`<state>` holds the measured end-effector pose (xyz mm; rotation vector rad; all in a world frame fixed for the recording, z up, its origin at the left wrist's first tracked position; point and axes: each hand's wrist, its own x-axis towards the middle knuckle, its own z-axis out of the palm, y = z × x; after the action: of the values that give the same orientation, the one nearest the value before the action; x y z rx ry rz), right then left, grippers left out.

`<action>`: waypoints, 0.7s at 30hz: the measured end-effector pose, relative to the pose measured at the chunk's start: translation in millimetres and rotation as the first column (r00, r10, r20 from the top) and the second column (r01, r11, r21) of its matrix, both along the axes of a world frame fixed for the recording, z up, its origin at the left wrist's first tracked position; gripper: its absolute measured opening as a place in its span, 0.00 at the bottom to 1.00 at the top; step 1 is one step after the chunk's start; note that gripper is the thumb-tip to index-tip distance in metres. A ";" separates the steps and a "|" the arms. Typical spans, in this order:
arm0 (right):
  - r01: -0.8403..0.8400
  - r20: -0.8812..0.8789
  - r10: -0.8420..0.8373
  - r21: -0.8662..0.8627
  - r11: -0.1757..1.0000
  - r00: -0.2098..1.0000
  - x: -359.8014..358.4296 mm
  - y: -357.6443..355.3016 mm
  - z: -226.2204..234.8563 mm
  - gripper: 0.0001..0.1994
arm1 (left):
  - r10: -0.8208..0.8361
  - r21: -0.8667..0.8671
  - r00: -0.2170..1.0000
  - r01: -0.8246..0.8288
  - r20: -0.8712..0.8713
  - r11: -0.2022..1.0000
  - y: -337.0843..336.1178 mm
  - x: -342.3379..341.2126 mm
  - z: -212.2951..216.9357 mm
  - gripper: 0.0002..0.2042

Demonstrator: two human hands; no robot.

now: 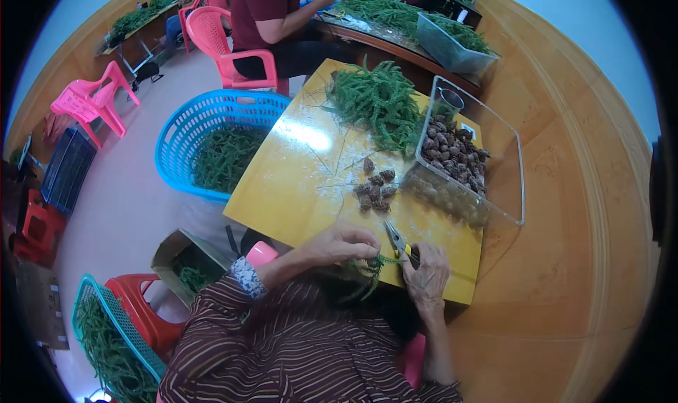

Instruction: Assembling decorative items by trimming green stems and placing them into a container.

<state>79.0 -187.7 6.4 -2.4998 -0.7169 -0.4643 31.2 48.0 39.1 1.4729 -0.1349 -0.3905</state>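
My left hand [347,243] is closed in a pinch on a green artificial sprig [373,277], near the table's front edge. The sprig's leafy strands hang below my fingers, and one strand runs across to my right hand [426,274]. That hand is curled round the dark and yellow handles of a pair of pliers [395,238], whose jaws point away from me over the tabletop. Its thumb is close to the strand; whether it presses on it I cannot tell. Just beyond my hands lies a small group of brown pine cones [374,190].
On the yellow table [272,191] are a heap of green sprigs [378,103], thin wires and a clear bin [452,191] of pine cones. A blue basket [180,166] of greenery stands left, near a cardboard box [176,244]. A person [265,14] sits beyond.
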 end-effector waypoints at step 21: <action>-0.130 -0.186 0.254 0.503 0.855 0.949 -66.1 -0.2 6.9 0.06 | 0.069 0.052 0.994 -0.065 -0.087 0.997 -38.2 -20.0 -14.9 0.06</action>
<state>12.9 -188.0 13.3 -1.9419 -0.6492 -0.2160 11.2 9.8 24.2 1.5014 -0.0045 -0.4066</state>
